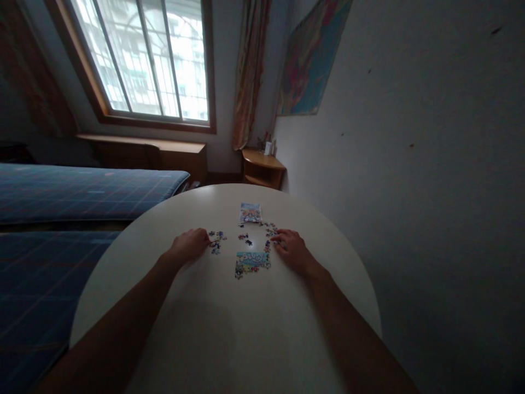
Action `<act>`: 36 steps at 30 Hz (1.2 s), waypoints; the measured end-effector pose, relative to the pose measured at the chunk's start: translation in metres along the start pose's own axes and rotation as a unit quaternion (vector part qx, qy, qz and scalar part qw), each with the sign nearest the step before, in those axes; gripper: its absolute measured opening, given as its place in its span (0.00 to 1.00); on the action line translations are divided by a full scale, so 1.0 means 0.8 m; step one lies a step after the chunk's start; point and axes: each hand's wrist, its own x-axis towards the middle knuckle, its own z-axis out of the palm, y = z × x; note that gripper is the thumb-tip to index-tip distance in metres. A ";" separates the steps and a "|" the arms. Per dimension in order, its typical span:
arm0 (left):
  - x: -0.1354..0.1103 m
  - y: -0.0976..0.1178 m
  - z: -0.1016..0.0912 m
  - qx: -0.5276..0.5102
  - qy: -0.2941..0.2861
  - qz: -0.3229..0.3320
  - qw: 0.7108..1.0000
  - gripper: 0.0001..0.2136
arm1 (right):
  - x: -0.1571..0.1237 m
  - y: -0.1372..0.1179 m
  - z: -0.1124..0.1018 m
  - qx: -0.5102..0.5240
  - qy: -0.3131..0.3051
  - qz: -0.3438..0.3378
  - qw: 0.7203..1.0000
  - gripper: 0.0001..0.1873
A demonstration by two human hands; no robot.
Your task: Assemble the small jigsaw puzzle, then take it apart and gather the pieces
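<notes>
Loose jigsaw puzzle pieces lie in a left cluster and a right cluster on the round table. My left hand is at the outer edge of the left cluster with its fingers curled together; whatever they may hold is hidden. On the other side, my right hand rests beside the right cluster, fingers stretched out and touching or just above pieces. Between the hands sit a few stray pieces. Nearer to me is a partly assembled puzzle with a light blue upper part and a ragged lower edge.
A small printed picture sheet or packet lies behind the pieces on the white round table. A bed with a blue plaid cover stands left. The wall runs close on the right, and a wooden corner shelf stands beyond.
</notes>
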 end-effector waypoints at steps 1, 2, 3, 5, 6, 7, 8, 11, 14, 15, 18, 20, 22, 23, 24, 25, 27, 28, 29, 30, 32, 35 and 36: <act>0.000 0.000 0.001 -0.004 0.004 0.001 1.000 0.12 | 0.000 -0.003 0.000 0.008 -0.003 -0.010 1.000 0.13; 0.000 0.001 0.001 -0.008 0.009 0.001 1.000 0.12 | 0.000 -0.006 0.001 0.015 -0.006 -0.021 1.000 0.12; 0.000 0.001 0.002 -0.012 0.016 0.000 1.000 0.12 | 0.000 -0.008 0.001 0.019 -0.009 -0.030 0.999 0.12; 0.001 0.000 0.004 -0.019 0.032 -0.008 0.999 0.11 | 0.001 -0.009 0.002 0.019 -0.012 -0.042 0.999 0.10; 0.002 -0.001 0.005 -0.022 0.041 -0.015 0.999 0.11 | 0.002 -0.008 0.002 0.014 -0.011 -0.044 0.999 0.10; 0.003 -0.002 0.006 -0.026 0.052 -0.022 0.998 0.11 | 0.003 -0.007 0.002 0.008 -0.009 -0.041 0.999 0.10; 0.005 -0.005 0.007 -0.030 0.063 -0.028 0.997 0.11 | 0.004 -0.004 0.002 0.002 -0.006 -0.036 0.999 0.10; 0.010 -0.014 0.012 -0.045 0.098 -0.035 0.994 0.11 | 0.008 0.006 0.002 -0.017 0.003 -0.021 1.000 0.09; 0.017 -0.026 0.016 -0.065 0.129 -0.004 0.989 0.13 | 0.010 0.013 0.001 -0.024 0.009 -0.019 0.999 0.09; 0.019 -0.029 0.018 -0.072 0.137 0.012 0.988 0.14 | 0.011 0.014 0.001 -0.024 0.009 -0.021 0.999 0.10; 0.024 -0.037 0.025 -0.084 0.150 0.062 0.983 0.15 | 0.013 0.016 0.002 -0.022 0.005 -0.019 1.000 0.10; 0.026 -0.040 0.030 -0.089 0.151 0.085 0.981 0.14 | 0.014 0.017 0.003 -0.020 0.001 -0.013 1.000 0.11; 0.028 -0.043 0.034 -0.093 0.152 0.097 0.979 0.14 | 0.014 0.017 0.004 -0.020 -0.001 -0.010 1.000 0.11; 0.029 -0.044 0.035 -0.095 0.153 0.099 0.979 0.13 | 0.014 0.017 0.004 -0.020 -0.001 -0.008 1.000 0.11; 0.030 -0.045 0.035 -0.097 0.154 0.100 0.978 0.13 | 0.014 0.017 0.004 -0.021 -0.002 -0.007 1.000 0.11; 0.030 -0.045 0.034 -0.099 0.156 0.100 0.978 0.13 | 0.014 0.017 0.003 -0.021 -0.004 -0.006 1.000 0.11; 0.031 -0.044 0.032 -0.103 0.157 0.105 0.977 0.11 | 0.013 0.017 0.002 -0.021 -0.006 -0.005 1.000 0.12; 0.030 -0.042 0.030 -0.105 0.157 0.110 0.976 0.11 | 0.013 0.017 0.002 -0.021 -0.007 -0.006 1.000 0.12; 0.029 -0.039 0.027 -0.107 0.155 0.118 0.975 0.10 | 0.013 0.017 0.002 -0.021 -0.008 -0.006 1.000 0.12; 0.028 -0.036 0.025 -0.110 0.152 0.128 0.974 0.10 | 0.013 0.017 0.002 -0.021 -0.009 -0.006 1.000 0.12; 0.023 -0.027 0.020 -0.111 0.144 0.151 0.972 0.09 | 0.012 0.017 0.001 -0.021 -0.010 -0.006 1.000 0.12; 0.015 -0.013 0.015 -0.093 0.122 0.172 0.973 0.09 | 0.011 0.016 0.001 -0.023 -0.010 -0.003 1.000 0.12; 0.012 -0.009 0.013 -0.081 0.111 0.173 0.975 0.09 | 0.011 0.015 0.000 -0.024 -0.010 0.000 1.000 0.12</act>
